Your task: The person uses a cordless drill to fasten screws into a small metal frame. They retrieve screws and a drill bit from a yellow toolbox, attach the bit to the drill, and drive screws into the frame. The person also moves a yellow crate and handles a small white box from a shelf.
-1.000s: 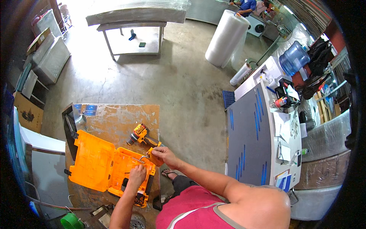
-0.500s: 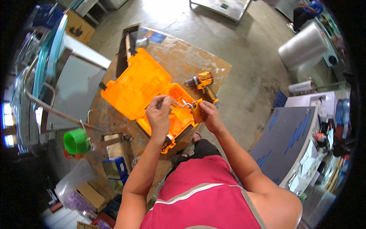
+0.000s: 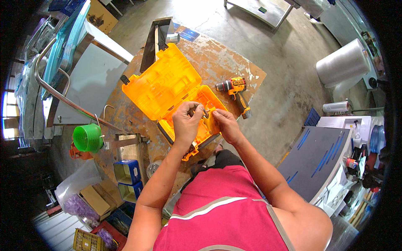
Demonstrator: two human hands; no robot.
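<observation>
Scuffed brown table (image 3: pixel 232 58) — open orange case (image 3: pixel 165 83) | cordless drill (image 3: pixel 237 86) | blue card (image 3: pixel 189 34)

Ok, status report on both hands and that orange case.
Left hand pinching small dark piece, kind unclear. Right hand holding yellow-orange piece. Orange case open beneath hands. Drill lying beside case, apart from hands.

Bright orange plastic case (image 3: pixel 190 93) lying wide open, lid (image 3: pixel 162 81) right back, small flat orange piece (image 3: pixel 214 121) held up over the case's tray (image 3: pixel 212 97), slim dark piece (image 3: pixel 205 113) just beside it, above that same case, partly hidden
</observation>
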